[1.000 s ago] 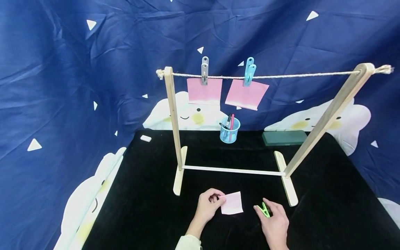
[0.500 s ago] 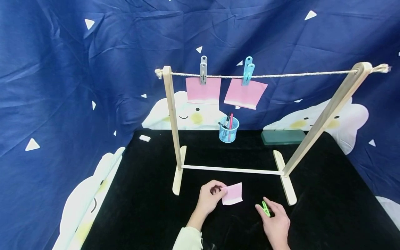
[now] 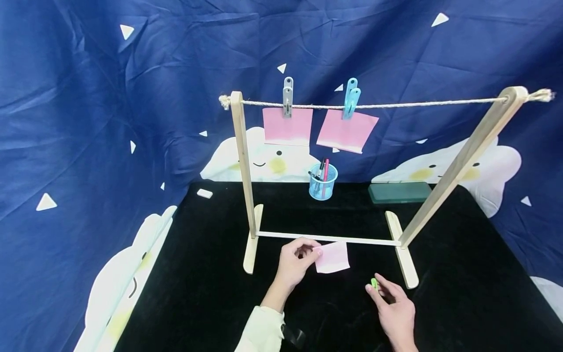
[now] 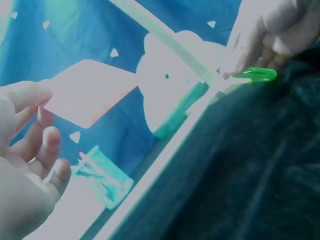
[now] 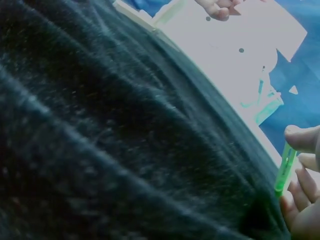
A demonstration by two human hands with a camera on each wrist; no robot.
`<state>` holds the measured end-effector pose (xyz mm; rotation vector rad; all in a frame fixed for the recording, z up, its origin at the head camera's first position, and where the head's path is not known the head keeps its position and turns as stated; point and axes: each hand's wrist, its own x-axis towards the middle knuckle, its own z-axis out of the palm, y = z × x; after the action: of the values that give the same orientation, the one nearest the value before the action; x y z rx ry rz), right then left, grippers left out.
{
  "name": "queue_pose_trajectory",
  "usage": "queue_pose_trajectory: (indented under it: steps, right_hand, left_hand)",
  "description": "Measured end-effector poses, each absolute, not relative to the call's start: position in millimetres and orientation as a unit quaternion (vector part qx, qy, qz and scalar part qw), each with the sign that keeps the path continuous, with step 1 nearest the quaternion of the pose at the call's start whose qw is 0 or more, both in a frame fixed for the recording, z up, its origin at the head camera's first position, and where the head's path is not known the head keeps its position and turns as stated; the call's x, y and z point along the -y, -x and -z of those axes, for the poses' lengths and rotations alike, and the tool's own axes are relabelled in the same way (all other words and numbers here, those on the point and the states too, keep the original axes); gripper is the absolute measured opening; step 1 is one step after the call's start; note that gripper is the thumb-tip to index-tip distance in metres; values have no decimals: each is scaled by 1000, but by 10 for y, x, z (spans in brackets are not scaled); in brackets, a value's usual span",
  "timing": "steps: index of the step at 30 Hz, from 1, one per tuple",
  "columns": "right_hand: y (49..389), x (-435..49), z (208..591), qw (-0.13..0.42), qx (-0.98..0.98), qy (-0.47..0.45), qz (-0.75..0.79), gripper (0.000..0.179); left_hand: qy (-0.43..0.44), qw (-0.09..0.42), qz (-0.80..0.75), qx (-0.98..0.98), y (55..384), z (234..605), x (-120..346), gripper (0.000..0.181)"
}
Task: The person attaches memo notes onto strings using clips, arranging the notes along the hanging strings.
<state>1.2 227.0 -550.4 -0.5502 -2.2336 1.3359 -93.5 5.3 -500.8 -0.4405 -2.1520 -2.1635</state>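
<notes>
Between thumb and index finger, my left hand (image 3: 293, 263) pinches a small pink paper sheet (image 3: 333, 258) by its left edge. In the left wrist view the sheet (image 4: 90, 93) stands up off the table. To the right, my right hand (image 3: 396, 309) holds a bright green clothespin (image 3: 374, 283) between thumb and fingers, mostly covered in the head view; the right wrist view shows the clothespin (image 5: 285, 171) lengthwise. Above both hands, a rope (image 3: 418, 104) carries a pink sheet (image 3: 288, 129) under a grey clothespin (image 3: 288, 98) and another sheet (image 3: 347, 133) under a blue clothespin (image 3: 351, 99).
The rope is tied between two wooden posts (image 3: 243, 161) joined low down by a white crossbar (image 3: 327, 239). Behind it stand a blue mesh pen cup (image 3: 323, 187) and a dark green case (image 3: 400, 193). A white eraser (image 3: 205, 193) lies back left on the black cloth (image 3: 198, 293).
My left hand has moved forward and slightly right with the pink sheet, up toward the crossbar. My right hand has shifted a little right and forward, and the green clothespin has turned in its fingers.
</notes>
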Motion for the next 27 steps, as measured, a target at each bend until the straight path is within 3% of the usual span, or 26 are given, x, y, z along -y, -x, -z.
queue_pose_trajectory:
  steps: [10, 27]
  right_hand:
    - [-18, -2319, 5297, 246, 806, 165, -513, 35]
    - [-46, -2354, 4965, 274, 794, 81, -538, 39]
  left_hand:
    - [192, 66, 709, 675, 1098, 4654, -198, 9]
    - [206, 62, 729, 649, 1161, 4400, -317, 11]
